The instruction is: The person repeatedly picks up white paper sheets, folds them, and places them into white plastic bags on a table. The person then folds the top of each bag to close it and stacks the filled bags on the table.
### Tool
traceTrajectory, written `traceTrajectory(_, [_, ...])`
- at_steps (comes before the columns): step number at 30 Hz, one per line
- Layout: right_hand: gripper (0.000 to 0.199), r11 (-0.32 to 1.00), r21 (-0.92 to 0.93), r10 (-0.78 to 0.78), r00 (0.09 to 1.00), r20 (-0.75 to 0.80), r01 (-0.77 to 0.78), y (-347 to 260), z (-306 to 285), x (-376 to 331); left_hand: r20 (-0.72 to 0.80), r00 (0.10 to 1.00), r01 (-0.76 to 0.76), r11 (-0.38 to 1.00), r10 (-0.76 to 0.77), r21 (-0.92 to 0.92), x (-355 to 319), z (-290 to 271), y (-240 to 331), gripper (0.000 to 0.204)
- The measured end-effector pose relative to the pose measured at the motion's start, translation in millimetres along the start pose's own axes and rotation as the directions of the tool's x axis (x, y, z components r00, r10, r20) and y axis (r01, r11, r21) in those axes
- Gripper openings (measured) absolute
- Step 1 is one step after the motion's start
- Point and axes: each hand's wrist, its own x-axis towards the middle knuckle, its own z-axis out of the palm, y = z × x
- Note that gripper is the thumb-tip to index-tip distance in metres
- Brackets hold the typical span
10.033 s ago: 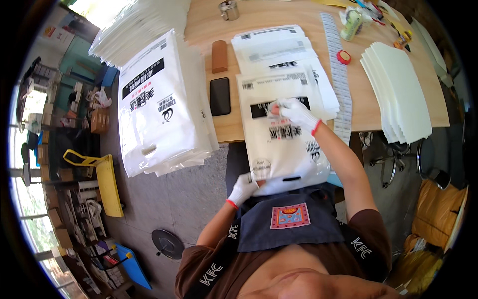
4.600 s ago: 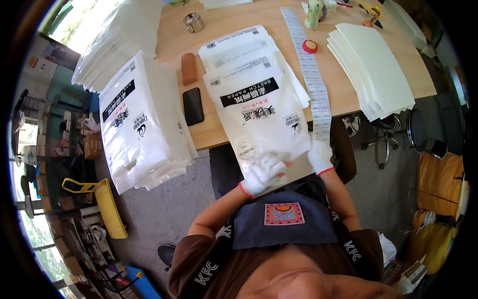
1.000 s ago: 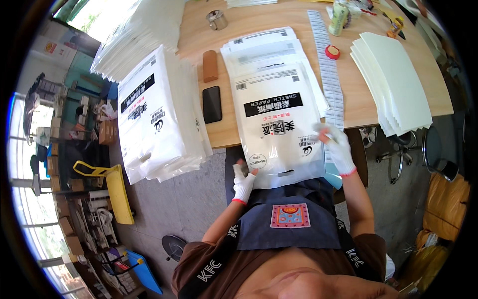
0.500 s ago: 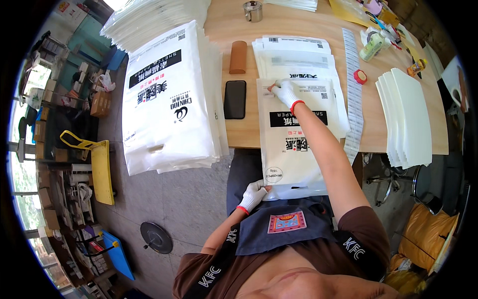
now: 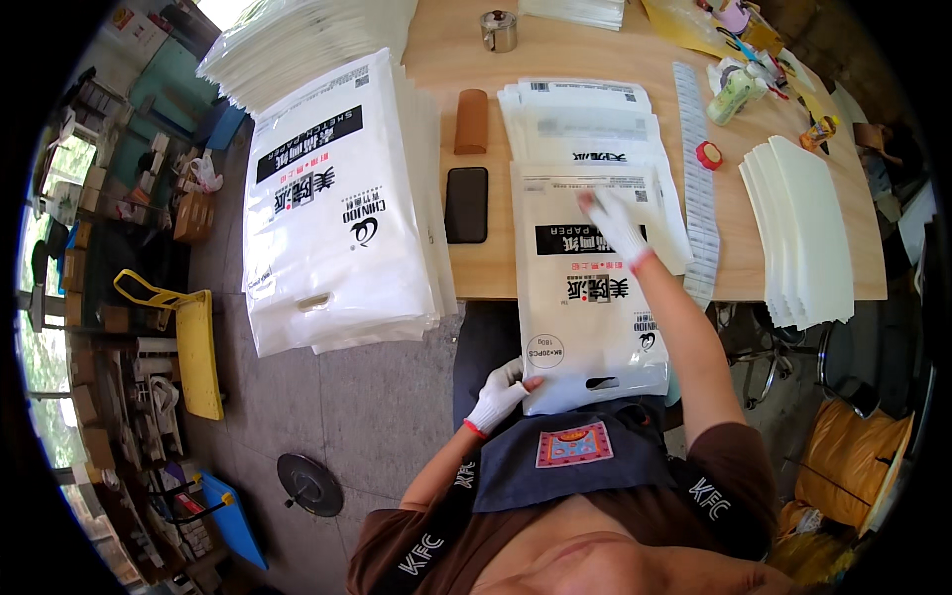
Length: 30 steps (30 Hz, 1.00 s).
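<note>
My white-gloved left hand (image 5: 502, 395) has its thumb on the near left corner of a flat, white, printed plastic bag (image 5: 592, 322) overhanging the light-brown wooden table (image 5: 478, 276); I can't tell whether it pinches. My white-gloved right hand (image 5: 617, 228) extends, unclenched, over the bag's upper part.

1. Daylight comes from the left, where the windows (image 5: 61, 397) are blown out nearly to white; another overexposed patch shows at the far left.
2. The table (image 5: 436, 74) is bright and fairly evenly lit; the floor (image 5: 387, 397) is a duller grey, darkening to shadow beneath the table's near edge.
3. Glossy bags (image 5: 342, 273) at left carry pale glare, yet their print reads crisply.
4. The right hand (image 5: 619, 230) is slightly blurred toward its fingertips.
5. Fisheye distortion tilts the shelves (image 5: 149, 397) at left; black rings the view.
</note>
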Motion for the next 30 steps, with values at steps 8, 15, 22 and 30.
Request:
traceTrajectory(8, [0.044, 0.527, -0.661, 0.719, 0.695, 0.012, -0.534, -23, -72, -250, -0.105, 0.933, -0.333, 0.936, 0.345, 0.114, -6, -14, 89, 0.016])
traceTrajectory(15, [0.039, 0.432, 0.774, 0.187, 0.885, 0.426, -0.463, -31, 22, -194, -0.161, 0.482, -0.612, 0.463, 0.861, 0.641, -69, -41, 181, 0.014])
traceTrajectory(22, [0.032, 0.869, 0.47, -0.054, 0.914, 0.403, -0.156, -199, 106, -29, -0.656, 0.022, -0.618, 0.526, 0.755, 0.584, -92, -193, 231, 0.014])
traceTrajectory(30, [0.042, 0.831, 0.485, -0.006, 0.867, 0.498, -0.273, -194, 116, -27, -0.817, -0.079, -0.51, 0.681, 0.572, 0.526, -23, -278, 114, 0.03])
